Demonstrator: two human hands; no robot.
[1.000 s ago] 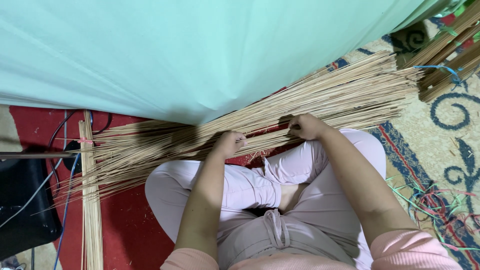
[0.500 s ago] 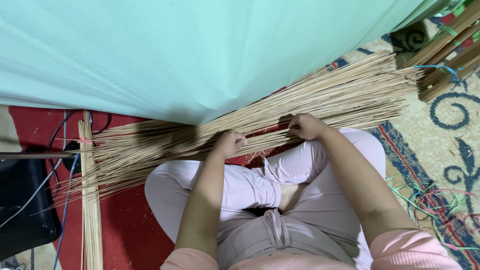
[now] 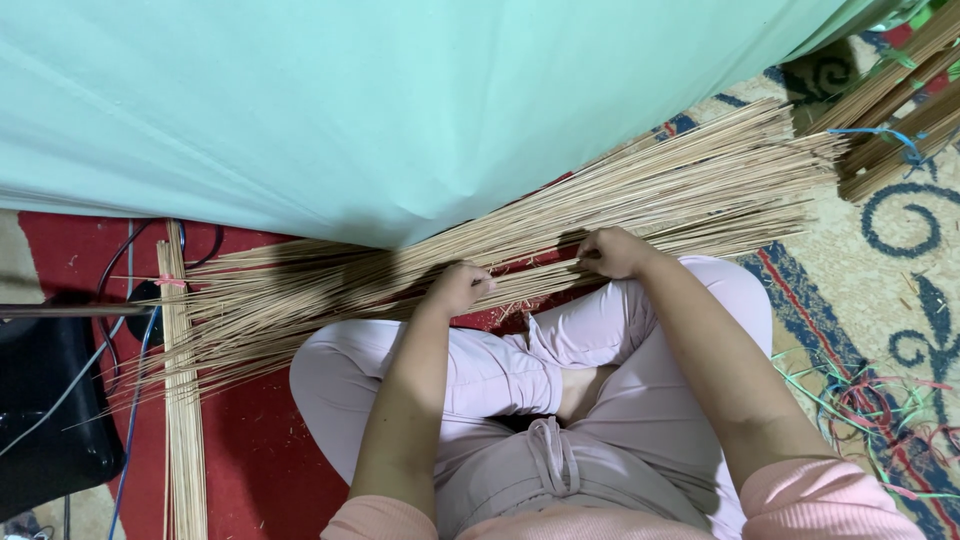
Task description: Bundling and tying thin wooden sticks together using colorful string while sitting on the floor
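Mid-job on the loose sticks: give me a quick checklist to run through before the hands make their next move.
1. Left hand on the loose sticks: ok, fingers curled into them.
2. Right hand on the same sticks: ok, closed on them.
3. Sticks lying roughly parallel: not ok, the ends fan out at both sides.
4. Tied bundle kept apart from the hands: ok, it lies on the red mat.
5. Far side of the sticks visible: not ok, the green cloth covers it.
6. Cables free of the sticks: cannot tell.
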